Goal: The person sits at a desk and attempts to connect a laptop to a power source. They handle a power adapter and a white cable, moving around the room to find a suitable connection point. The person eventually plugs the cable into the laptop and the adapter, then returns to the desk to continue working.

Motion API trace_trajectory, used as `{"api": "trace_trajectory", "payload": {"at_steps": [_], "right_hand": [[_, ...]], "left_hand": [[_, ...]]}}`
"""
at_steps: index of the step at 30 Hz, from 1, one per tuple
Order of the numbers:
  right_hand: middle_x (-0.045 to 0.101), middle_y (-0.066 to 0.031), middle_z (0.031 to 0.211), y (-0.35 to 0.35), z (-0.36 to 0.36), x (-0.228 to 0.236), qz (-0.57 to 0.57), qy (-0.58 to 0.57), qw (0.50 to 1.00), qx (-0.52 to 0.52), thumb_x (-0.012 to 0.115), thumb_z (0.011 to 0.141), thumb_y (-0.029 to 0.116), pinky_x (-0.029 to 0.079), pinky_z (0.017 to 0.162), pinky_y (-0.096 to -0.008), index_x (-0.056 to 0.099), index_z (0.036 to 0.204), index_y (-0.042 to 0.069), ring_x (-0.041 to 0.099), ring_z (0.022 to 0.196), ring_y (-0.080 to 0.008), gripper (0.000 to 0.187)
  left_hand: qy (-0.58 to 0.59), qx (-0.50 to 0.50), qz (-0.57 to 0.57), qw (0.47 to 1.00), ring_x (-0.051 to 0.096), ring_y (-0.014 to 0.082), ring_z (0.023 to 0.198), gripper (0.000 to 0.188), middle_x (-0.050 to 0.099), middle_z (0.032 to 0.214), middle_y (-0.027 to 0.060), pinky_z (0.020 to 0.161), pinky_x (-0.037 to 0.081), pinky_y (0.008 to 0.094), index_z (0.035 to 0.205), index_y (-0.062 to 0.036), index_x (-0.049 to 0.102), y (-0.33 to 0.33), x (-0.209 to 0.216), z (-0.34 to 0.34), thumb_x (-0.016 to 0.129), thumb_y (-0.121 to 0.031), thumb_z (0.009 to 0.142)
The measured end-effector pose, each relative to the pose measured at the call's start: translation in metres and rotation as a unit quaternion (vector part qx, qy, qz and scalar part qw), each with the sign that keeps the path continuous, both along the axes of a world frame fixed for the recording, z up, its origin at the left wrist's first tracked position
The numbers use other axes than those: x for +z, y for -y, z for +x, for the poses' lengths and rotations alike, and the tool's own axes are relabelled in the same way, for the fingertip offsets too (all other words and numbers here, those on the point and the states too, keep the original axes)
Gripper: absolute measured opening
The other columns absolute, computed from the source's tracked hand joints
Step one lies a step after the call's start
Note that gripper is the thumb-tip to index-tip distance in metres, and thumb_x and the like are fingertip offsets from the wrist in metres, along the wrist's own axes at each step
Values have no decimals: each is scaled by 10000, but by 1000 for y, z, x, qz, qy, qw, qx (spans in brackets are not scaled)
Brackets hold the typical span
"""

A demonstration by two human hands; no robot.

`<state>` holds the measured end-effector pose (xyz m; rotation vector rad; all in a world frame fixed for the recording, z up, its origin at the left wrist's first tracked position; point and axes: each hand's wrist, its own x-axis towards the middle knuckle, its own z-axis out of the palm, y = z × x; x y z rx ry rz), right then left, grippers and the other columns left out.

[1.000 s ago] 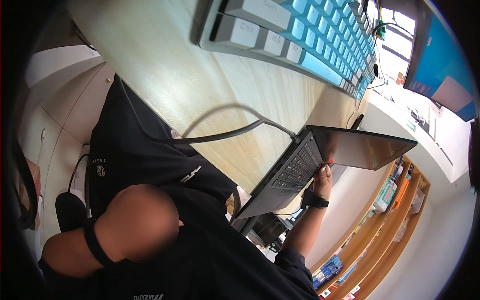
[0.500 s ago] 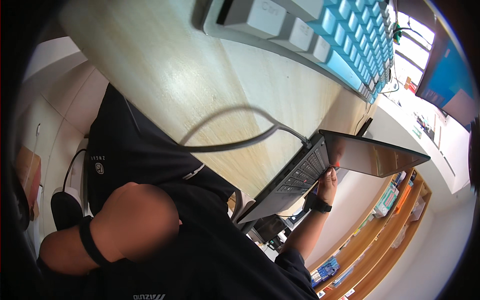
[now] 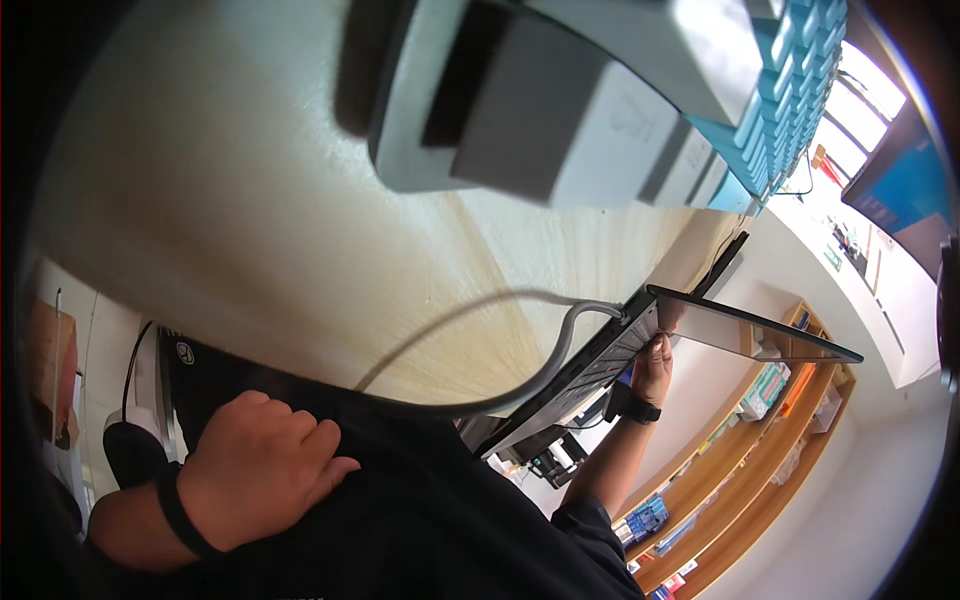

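My right hand point(image 3: 653, 370), with a black watch point(image 3: 637, 407) on its wrist, is at the far side edge of a black laptop point(image 3: 610, 360). Its fingers are pinched together on that edge, near the hinge, and show as a reflection in the raised screen point(image 3: 755, 330). The laptop is seen steeply from one side, at the edge of a pale wooden desk point(image 3: 330, 260). A grey cable point(image 3: 555, 372) is plugged into its near side. My left hand point(image 3: 265, 470), wearing a black band point(image 3: 183, 510), rests closed against my dark clothing, fingers curled and thumb out; I see nothing in it.
A blue and white keyboard point(image 3: 600, 110) looms close at the top. A monitor point(image 3: 905, 185) stands at the upper right. Wooden shelves point(image 3: 745, 480) with boxes line the right wall. A black rounded object point(image 3: 133, 452) with a cord is at the left, below desk level.
My view has shifted, so the keyboard looks much bigger and the screen thinner. The left hand, smeared before, is now sharp. My right hand stays at the laptop's edge.
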<state>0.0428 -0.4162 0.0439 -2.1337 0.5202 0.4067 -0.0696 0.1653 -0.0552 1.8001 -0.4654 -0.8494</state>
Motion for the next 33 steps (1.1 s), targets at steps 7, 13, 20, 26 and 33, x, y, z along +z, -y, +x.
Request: {"api": "trace_trajectory", "payload": {"at_steps": [7,13,20,26,33], "right_hand": [[630,2,1289,4,-8,-1,-6,3,999,-38,675,1004,358,336,687,-240,593,920,73,424,751,-77,309],[644,4,1171,18,-6,5,15,-10,1000,5,656,1017,346,339,673,-233,589,916,84,426,749,-78,288],[525,59,847,-4,-5,3,-10,-1,1000,-1,666,1010,360,315,686,-242,571,895,103,401,722,-82,297],[531,63,861,11,-7,3,8,-7,1000,19,663,1011,371,307,684,-238,614,1025,77,389,722,-76,298],[541,79,915,11,-7,1,-6,-11,1000,25,624,1035,362,292,668,-230,530,1452,10,369,727,-55,554]], "left_hand": [[20,21,-12,1000,568,256,620,337,517,644,64,626,448,384,737,-92,553,-2,-5,9,742,-338,868],[-23,3,-7,1000,589,304,657,333,565,677,87,663,443,419,766,-91,581,-3,-3,4,736,-368,867],[-1,3,5,1000,578,294,635,353,532,654,86,653,445,417,762,-88,561,0,-5,4,730,-377,874],[7,4,8,1000,573,291,628,353,527,654,84,651,442,413,762,-90,558,0,-6,1,724,-378,883],[7,2,10,1000,573,290,628,354,528,657,84,655,442,410,762,-90,557,0,-6,1,724,-378,883]]}}
